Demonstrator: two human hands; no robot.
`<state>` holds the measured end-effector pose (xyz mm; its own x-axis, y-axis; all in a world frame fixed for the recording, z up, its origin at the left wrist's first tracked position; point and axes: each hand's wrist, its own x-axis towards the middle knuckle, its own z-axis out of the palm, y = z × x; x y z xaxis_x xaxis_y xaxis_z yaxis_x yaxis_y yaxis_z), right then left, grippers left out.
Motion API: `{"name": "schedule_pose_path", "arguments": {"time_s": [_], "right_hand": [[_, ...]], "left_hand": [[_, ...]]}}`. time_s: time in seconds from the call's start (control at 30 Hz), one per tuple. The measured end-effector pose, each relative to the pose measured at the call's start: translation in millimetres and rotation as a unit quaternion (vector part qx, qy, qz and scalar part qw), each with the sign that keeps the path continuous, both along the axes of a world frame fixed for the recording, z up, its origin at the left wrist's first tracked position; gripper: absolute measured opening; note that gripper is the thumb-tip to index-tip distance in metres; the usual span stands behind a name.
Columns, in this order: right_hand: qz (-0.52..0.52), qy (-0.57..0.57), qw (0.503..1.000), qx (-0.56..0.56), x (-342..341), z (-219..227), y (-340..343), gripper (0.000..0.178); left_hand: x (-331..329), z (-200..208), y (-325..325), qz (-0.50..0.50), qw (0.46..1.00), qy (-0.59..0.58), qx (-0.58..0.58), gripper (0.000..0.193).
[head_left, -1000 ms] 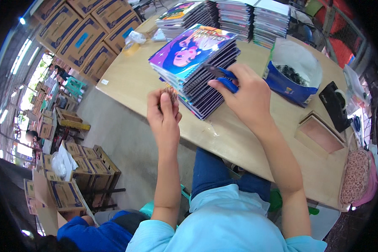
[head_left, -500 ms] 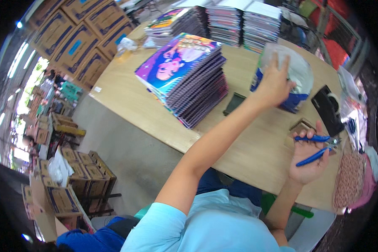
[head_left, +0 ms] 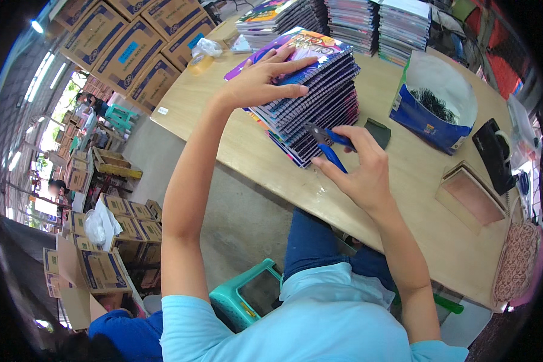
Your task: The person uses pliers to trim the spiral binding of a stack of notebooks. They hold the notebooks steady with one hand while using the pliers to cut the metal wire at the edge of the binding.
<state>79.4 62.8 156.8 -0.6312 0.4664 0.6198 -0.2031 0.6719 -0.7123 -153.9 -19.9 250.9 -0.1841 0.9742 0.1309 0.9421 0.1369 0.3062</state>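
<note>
My left hand [head_left: 268,78] lies with spread fingers on the top cover of a tall stack of spiral notebooks [head_left: 320,102], which has a colourful illustrated cover. My right hand [head_left: 365,166] grips blue-handled cutting pliers [head_left: 329,148], their handles spread apart. The metal jaws sit at the spiral-bound edges low on the stack; whether they touch a coil I cannot tell. Right of the stack lies a small dark flat object [head_left: 377,133]. Farther right, a blue cut-open bag [head_left: 425,123] with a white inside holds a heap of dark wire bits [head_left: 434,105].
More notebook stacks [head_left: 404,30] stand along the table's far side. A small cardboard box [head_left: 472,193], a black case [head_left: 495,154] and a patterned pouch [head_left: 517,262] line the right edge. Cartons [head_left: 123,54] are piled at far left; a green stool [head_left: 247,295] stands below the table.
My left hand has moved from the blue bag leftward onto the notebook stack. My right hand has brought the pliers from the table's right side to the stack's bound edges.
</note>
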Motion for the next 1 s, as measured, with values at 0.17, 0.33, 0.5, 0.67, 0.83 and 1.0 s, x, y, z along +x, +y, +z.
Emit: {"name": "schedule_pose_path", "arguments": {"time_s": [0.17, 0.33, 0.5, 0.67, 0.83, 1.0], "right_hand": [[-0.030, 0.020, 0.996, 0.078, -26.9, 4.9, -11.8, 0.044], [-0.063, 0.011, 0.991, 0.115, -29.9, 17.8, -20.0, 0.043], [-0.064, -0.001, 0.988, 0.142, -28.8, 18.7, -19.3, 0.039], [0.202, -0.153, 0.904, -0.345, -33.3, 19.9, -9.2, 0.032], [0.086, -0.075, 0.976, -0.183, -31.2, 10.3, -20.9, 0.035], [-0.045, -0.001, 0.998, 0.046, -31.6, 2.5, -26.6, 0.036]], "left_hand": [[0.8, -7.6, -2.2, 0.003, 0.998, 0.051, 0.025, 0.057], [12.5, -10.1, -0.4, 0.020, 0.998, 0.046, 0.041, 0.053], [12.3, -11.0, -0.4, 0.021, 0.997, 0.062, 0.042, 0.055], [11.6, -13.6, 0.9, 0.013, 0.996, 0.076, 0.039, 0.057], [3.7, -11.7, 0.8, -0.008, 0.997, 0.065, 0.045, 0.060], [5.5, -7.6, 1.0, -0.005, 0.997, 0.068, 0.033, 0.063]]}}
